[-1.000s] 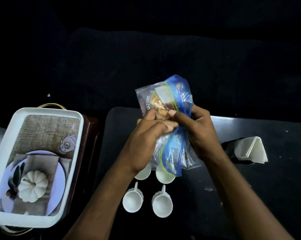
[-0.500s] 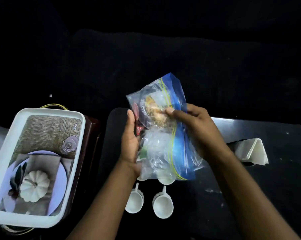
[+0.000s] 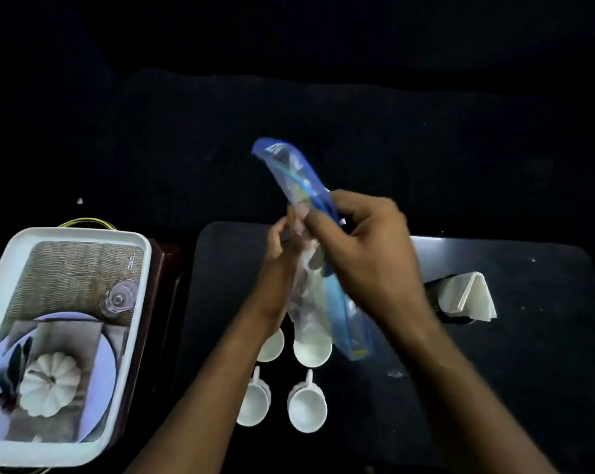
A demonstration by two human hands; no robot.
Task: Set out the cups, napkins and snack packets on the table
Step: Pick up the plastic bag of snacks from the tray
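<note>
A clear zip bag with blue edges [image 3: 299,179] hangs above the black table [image 3: 528,371], turned edge-on, with snack packets dimly seen inside. My right hand [image 3: 364,248] grips the bag's middle from the right. My left hand [image 3: 277,254] pinches it from the left. Several white cups stand on the table below the bag: two near ones [image 3: 253,405] [image 3: 308,407] with handles pointing away, two far ones [image 3: 272,347] [image 3: 312,352] partly hidden by the bag and my left arm. A stack of folded white napkins [image 3: 468,297] sits in a dark holder at the right.
A white tray [image 3: 1,278] with a printed place-setting picture rests on a dark brown stand to the left of the table. Beyond the table everything is dark. Bare black tabletop lies at the right and front right.
The bag has been turned from facing me to edge-on and tilted up to the left. My right hand moved over its middle and my left hand shifted to pinch it.
</note>
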